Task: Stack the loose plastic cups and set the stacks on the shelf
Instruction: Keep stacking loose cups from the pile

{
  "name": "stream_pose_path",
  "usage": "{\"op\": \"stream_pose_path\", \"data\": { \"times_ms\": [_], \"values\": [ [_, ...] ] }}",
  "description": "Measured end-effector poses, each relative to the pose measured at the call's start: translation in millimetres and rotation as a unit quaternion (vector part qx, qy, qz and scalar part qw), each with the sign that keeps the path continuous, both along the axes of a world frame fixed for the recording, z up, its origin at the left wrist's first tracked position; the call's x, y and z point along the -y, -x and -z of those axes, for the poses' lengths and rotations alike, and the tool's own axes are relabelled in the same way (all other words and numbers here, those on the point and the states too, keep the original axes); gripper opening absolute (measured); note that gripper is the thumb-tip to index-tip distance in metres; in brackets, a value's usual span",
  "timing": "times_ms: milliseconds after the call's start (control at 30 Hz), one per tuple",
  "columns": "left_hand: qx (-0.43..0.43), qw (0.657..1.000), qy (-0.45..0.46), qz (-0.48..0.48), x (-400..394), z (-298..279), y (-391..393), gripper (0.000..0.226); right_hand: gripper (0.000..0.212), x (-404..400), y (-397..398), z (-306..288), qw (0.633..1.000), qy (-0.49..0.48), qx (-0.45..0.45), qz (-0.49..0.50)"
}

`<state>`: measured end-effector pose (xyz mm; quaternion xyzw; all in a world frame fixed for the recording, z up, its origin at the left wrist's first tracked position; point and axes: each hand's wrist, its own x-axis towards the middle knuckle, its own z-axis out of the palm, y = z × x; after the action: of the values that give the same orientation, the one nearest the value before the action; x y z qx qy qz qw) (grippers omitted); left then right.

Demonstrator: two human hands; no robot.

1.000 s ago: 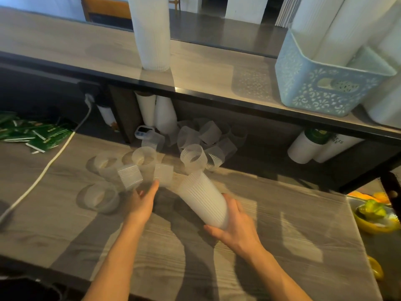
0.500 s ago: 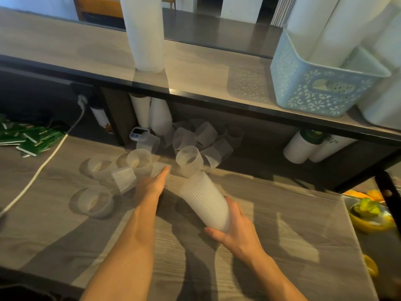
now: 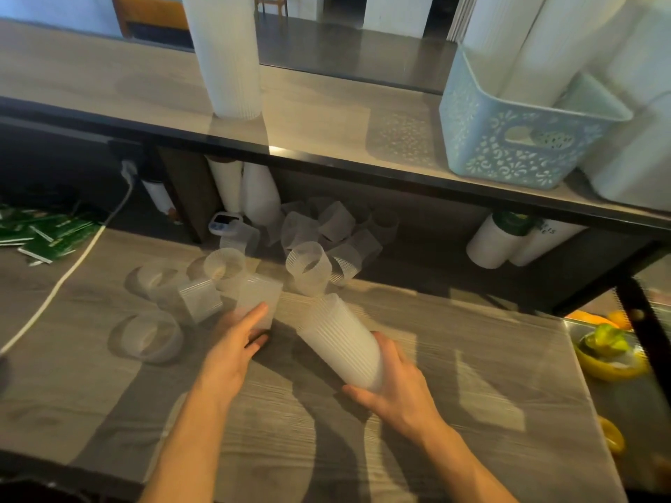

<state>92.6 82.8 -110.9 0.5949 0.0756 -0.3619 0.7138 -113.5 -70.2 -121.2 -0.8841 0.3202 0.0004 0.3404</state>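
My right hand (image 3: 394,381) grips the base of a stack of ribbed translucent cups (image 3: 336,335) that lies tilted over the wooden table (image 3: 454,393), mouth pointing away. My left hand (image 3: 234,343) pinches a single loose cup (image 3: 258,297) just left of the stack's mouth. Several more loose cups (image 3: 308,266) lie scattered on the table and under the shelf. On the shelf (image 3: 319,114) above stands a tall finished cup stack (image 3: 227,56).
A pale blue basket (image 3: 515,139) holding tall white stacks sits on the shelf's right. White containers (image 3: 497,245) lie under the shelf. A white cable (image 3: 65,277) and green packets (image 3: 43,237) are at the left. Yellow-green fruit (image 3: 606,346) lies at the right edge.
My left hand reached forward to the loose cup by the stack's mouth and closed its fingers on it. The stack in my right hand stayed almost still.
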Motion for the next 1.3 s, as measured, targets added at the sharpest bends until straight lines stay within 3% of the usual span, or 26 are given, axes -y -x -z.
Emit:
{"op": "stream_pose_path", "data": {
  "times_ms": [133, 267, 533, 767, 933, 1100, 1300],
  "values": [
    [0.077, 0.995, 0.028, 0.062, -3, -18, 16, 0.077, 0.093, 0, -1, -2, 1.0, 0.016, -0.001, -0.012],
    [0.12, 0.985, 0.006, 0.12, -1, -25, 31, 0.085, 0.093, -1, -2, -5, 0.999, 0.03, -0.001, -0.017],
    [0.181, 0.971, -0.02, 0.154, 8, -34, 41, 0.057, 0.094, -2, 2, -4, 0.999, 0.04, 0.011, -0.01],
    [0.177, 0.955, -0.064, 0.228, 3, -44, 42, 0.036, 0.092, -3, 6, -4, 0.999, 0.049, 0.012, -0.015],
    [0.196, 0.945, -0.068, 0.252, 7, -35, 47, 0.084, 0.092, -5, 1, -4, 0.998, 0.048, 0.03, -0.007],
    [0.221, 0.941, -0.081, 0.242, 2, -31, 48, 0.1, 0.09, -7, -5, -3, 0.998, 0.049, 0.023, -0.018],
    [0.297, 0.938, -0.132, 0.125, -19, -28, 29, 0.061, 0.09, -16, -22, -7, 0.998, 0.052, 0.015, -0.036]
  ]
}}
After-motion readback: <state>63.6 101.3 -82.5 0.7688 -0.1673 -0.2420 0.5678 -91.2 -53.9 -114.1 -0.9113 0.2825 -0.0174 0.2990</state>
